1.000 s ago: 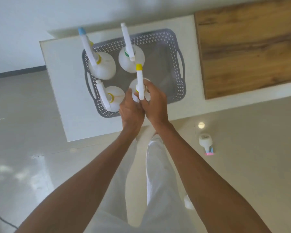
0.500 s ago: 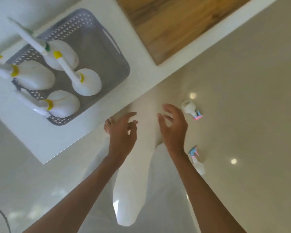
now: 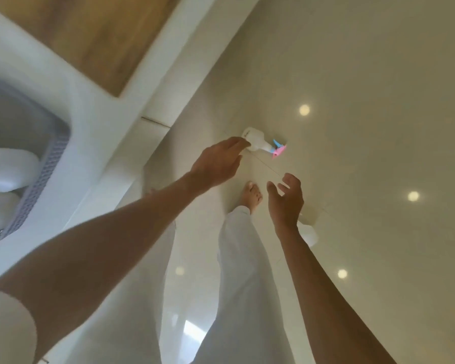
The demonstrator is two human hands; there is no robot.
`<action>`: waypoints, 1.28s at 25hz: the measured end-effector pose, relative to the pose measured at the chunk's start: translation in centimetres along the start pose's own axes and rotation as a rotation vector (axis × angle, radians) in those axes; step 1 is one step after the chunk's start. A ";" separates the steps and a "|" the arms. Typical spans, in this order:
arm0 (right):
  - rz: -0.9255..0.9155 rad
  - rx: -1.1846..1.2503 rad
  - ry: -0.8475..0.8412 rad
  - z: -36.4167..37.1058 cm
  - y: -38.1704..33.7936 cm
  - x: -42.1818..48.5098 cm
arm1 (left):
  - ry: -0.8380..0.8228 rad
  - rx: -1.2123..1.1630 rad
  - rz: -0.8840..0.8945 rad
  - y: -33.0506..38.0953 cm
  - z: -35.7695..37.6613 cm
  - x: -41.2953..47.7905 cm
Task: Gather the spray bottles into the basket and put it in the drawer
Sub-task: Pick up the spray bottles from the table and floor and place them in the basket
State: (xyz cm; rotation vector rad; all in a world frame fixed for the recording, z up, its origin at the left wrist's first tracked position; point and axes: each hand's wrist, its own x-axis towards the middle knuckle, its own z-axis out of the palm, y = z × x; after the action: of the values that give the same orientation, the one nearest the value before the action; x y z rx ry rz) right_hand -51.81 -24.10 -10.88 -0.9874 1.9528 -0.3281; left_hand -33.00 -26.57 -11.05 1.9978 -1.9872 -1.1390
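A white spray bottle with a pink and blue trigger (image 3: pixel 259 143) lies on the glossy floor. My left hand (image 3: pixel 217 161) reaches out over it, fingers spread, fingertips at the bottle's base; contact is unclear. My right hand (image 3: pixel 285 199) hovers open lower down, holding nothing. Behind its wrist a second white bottle (image 3: pixel 308 233) lies on the floor, mostly hidden. The grey perforated basket (image 3: pixel 47 164) sits at the left edge on the white cabinet top, with white bottles (image 3: pixel 9 168) inside.
The white cabinet (image 3: pixel 100 119) with a wooden top panel (image 3: pixel 95 35) runs along the upper left. My white-trousered legs and a bare foot (image 3: pixel 251 195) stand on the beige tiled floor (image 3: pixel 365 127), which reflects ceiling lights.
Both hands left the bottle in the basket and swung right and down toward the floor. The view turned, pushing the basket to the left edge; my left hand now reaches the pink-trigger bottle.
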 end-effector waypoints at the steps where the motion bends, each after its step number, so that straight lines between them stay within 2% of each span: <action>1: 0.052 0.001 -0.025 -0.4 0.9 1.4 | -0.053 0.045 -0.005 0.1 0.8 1.7; 4: 0.144 -0.008 -0.065 -0.8 3.6 6.3 | -0.177 0.156 -0.005 0.1 4.3 6.8; 7: 0.154 -0.094 -0.103 -0.1 6.2 11.5 | -0.259 0.336 0.047 -0.6 9.6 11.3; 13: -0.066 -0.588 -0.279 4.2 13.0 20.7 | -0.377 0.706 0.144 -4.5 20.7 19.3; 18: -0.121 -0.829 -0.437 8.1 18.1 25.1 | -0.387 0.830 0.170 -8.8 26.5 23.0; 23: -0.085 -0.816 -0.466 10.5 20.4 27.1 | -0.297 0.935 0.199 -11.0 27.8 25.0; 27: -0.144 -0.726 -0.401 10.4 19.6 27.4 | -0.313 0.838 0.092 -11.2 26.5 26.9; 29: -0.176 -0.637 -0.321 10.1 18.4 27.4 | -0.310 0.660 0.023 -11.0 25.5 26.2; 32: -0.139 -0.351 -0.208 8.9 14.6 25.4 | -0.198 0.310 -0.077 -9.5 23.3 22.3</action>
State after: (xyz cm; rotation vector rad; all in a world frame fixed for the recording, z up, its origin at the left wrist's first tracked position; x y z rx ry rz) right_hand -59.16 -32.35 -39.48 -1.3311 1.7881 0.0454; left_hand -41.23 -35.40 -42.43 2.1990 -2.3288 -1.1453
